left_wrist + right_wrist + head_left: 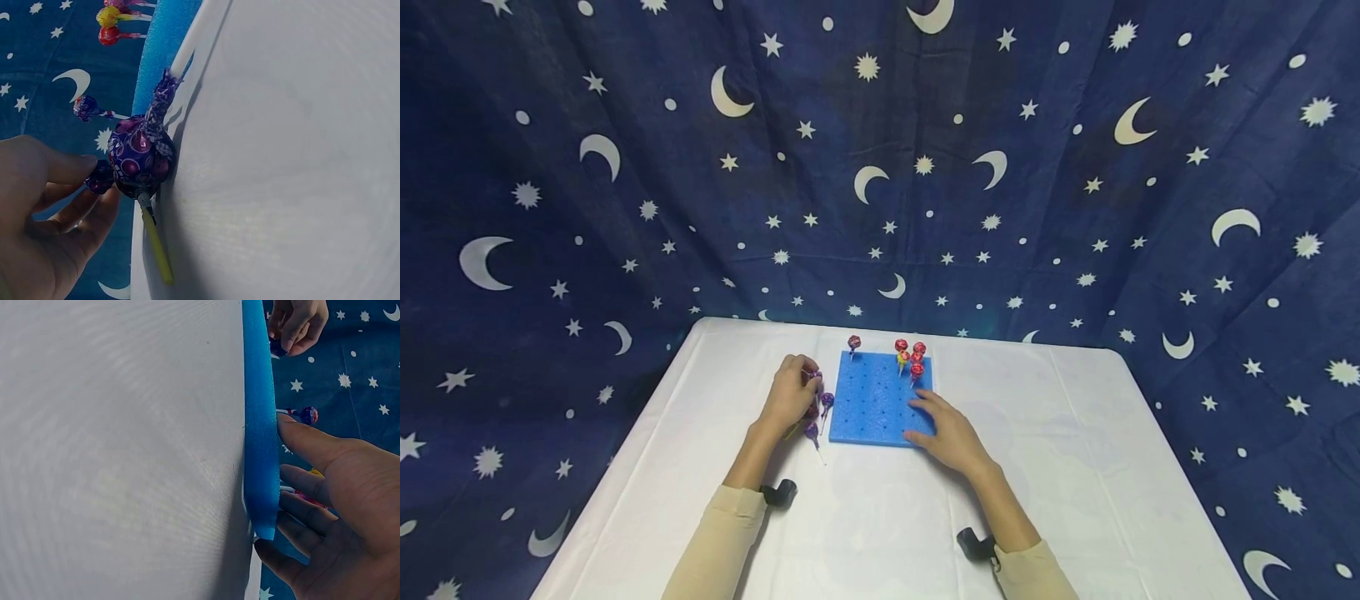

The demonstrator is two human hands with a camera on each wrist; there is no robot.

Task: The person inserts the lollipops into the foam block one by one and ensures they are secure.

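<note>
1. In the head view, the left hand pinched a purple lollipop just outside the left edge of the blue foam board. Loose lollipops lay near it on the white-covered table. The right hand was empty, its fingers spread at the board's right edge, toward the near corner. A lone lollipop stood at the far-left corner; a red-and-yellow cluster stood toward the far-right corner. Unfilled holes showed elsewhere.

2. In the left wrist view, thumb and fingertips were together on the pinched lollipop. Beside it sat another purple lollipop, a yellow stick showing below; I could not tell which candy that stick belonged to.

3. In the right wrist view, thumb and fingers were apart along the board's edge, the little finger near a corner; whether they touched it was unclear.

4. The step in hand seemed to be picking out a lollipop to stand in the board. The next move probably called for lifting it clear, turning the stick down and lining it up with a hole while the right hand steadied the board.
</note>
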